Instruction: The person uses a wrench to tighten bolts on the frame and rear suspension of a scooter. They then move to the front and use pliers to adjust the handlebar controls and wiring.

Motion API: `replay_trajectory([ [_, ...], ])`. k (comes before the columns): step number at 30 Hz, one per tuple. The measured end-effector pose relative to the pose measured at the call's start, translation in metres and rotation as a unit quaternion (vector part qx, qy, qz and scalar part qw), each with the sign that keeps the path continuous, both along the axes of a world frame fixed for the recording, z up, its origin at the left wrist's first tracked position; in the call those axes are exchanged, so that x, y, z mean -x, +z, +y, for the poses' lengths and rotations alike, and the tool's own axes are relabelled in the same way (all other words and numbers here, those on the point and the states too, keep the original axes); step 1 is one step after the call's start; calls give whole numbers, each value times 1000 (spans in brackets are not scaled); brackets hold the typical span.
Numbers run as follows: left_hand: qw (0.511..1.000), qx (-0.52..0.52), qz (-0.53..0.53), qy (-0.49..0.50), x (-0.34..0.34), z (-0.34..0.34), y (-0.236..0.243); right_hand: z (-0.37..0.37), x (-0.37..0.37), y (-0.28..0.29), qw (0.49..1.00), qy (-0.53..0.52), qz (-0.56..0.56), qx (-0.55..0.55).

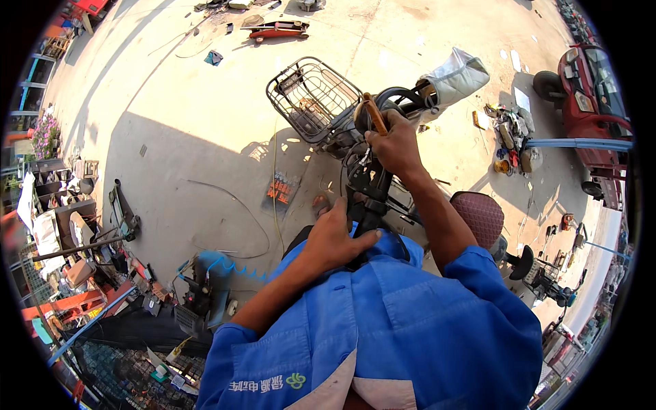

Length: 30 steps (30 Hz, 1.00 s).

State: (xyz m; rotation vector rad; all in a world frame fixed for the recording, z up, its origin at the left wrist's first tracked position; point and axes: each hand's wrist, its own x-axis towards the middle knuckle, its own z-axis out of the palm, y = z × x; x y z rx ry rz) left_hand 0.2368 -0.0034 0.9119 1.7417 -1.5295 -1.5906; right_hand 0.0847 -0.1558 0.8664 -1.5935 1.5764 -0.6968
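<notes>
An electric bike stands in front of me, its handlebar (370, 215) turned so that one end comes close to my body. My left hand (331, 240) is round that near end, thumb on one side and index finger on the other; its other fingers are mostly hidden. My right hand (396, 142) is closed on an orange-brown stick-like handle (375, 115) held over the middle of the handlebar; what the handle belongs to does not show. A black wire basket (313, 96) juts out at the front. Over the far right grip is a silvery cover (459, 76).
A checked maroon seat (477, 219) is right of my right arm. A red vehicle (594, 102) stands at the far right, beside a pile of scrap (512, 133). A loose wire (236, 198) lies on the concrete. Clutter and a coiled blue hose (232, 265) are at left.
</notes>
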Motion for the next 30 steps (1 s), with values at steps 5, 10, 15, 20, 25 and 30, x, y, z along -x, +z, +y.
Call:
replay_trajectory([
  [5,1000,3,-19,5,-5,-4,1,-3,-5,9,999,-2,29,25],
  [10,998,55,-5,7,-9,-8,-6,-5,-7,6,997,-13,53,49],
  [15,994,70,51,65,-15,-26,-18,-5,-9,10,996,-33,59,65],
  [20,979,139,79,126,-7,-58,-29,-9,-12,15,996,-28,69,47],
  [25,970,-11,200,140,-9,-86,-41,-10,-20,11,996,-12,60,70],
  [30,966,-73,234,82,-21,-103,-54,-14,-24,11,996,1,56,66],
])
